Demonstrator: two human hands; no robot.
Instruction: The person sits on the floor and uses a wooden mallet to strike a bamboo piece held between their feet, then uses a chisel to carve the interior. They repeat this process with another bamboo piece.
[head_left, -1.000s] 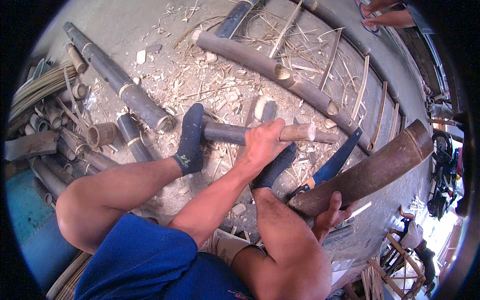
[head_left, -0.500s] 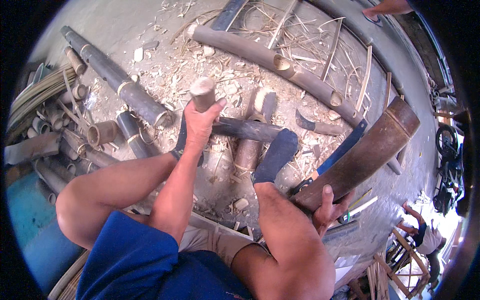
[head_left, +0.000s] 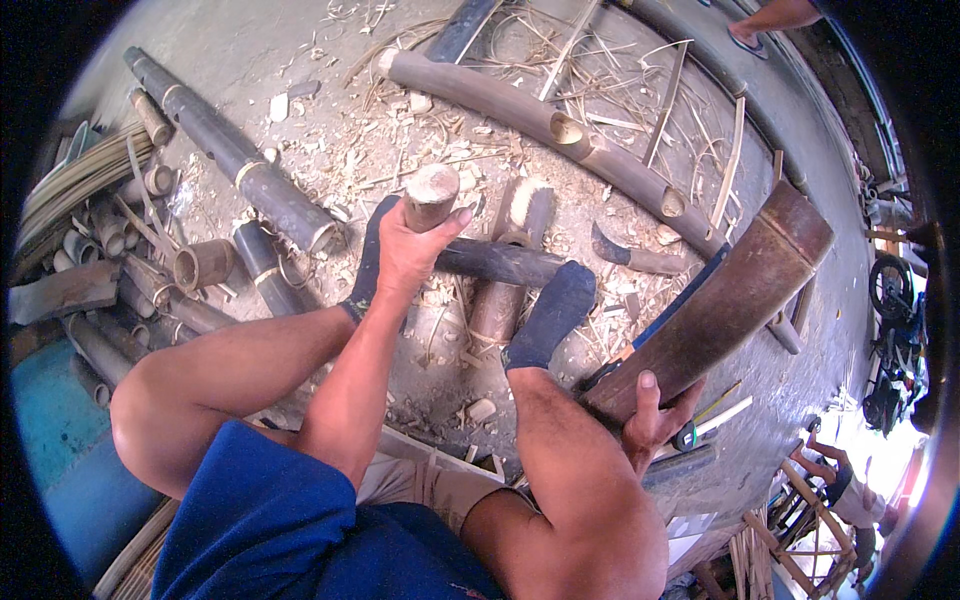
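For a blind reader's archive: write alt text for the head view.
Seen from above, a seated person grips the end of a wooden club in the left hand and a wide dark bamboo slab in the right hand. Both feet in dark blue socks rest by a dark bamboo piece on a concrete floor littered with shavings and bamboo poles.

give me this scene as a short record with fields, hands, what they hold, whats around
left hand: closed on the end of a short bamboo stick, raised upright
right hand: holding the lower end of a wide dark bamboo slab, tilted up to the right
feet: in dark blue socks, resting on a dark bamboo length on the floor
surroundings: long bamboo poles, cut bamboo rings, shavings on the concrete floor
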